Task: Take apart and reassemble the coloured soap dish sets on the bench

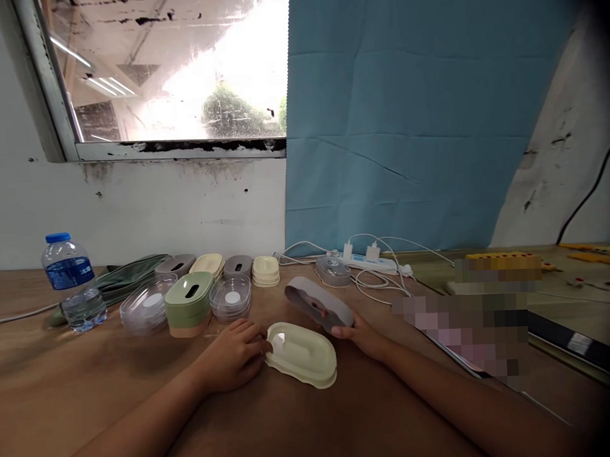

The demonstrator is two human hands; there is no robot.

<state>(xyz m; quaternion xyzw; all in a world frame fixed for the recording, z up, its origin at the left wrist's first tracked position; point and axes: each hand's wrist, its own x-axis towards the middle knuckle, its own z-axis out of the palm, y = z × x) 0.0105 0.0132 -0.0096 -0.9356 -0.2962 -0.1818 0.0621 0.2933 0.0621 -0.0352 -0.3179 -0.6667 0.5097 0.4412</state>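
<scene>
A pale yellow oval tray with a raised wavy rim lies on the table in front of me. My left hand rests on the tabletop, fingers curled, its fingertips gripping the tray's left end. Above and behind the tray, my right hand holds a grey oval box lid tilted up, with a slot through its middle. The thumb is on the lid's near edge, while some fingers show through the slot. The lid and the tray are apart.
At the back left stand a green box, clear plastic containers, grey lids and small yellow trays. A water bottle is further left. Behind the right hand lie a tape roll and a power strip with white cables.
</scene>
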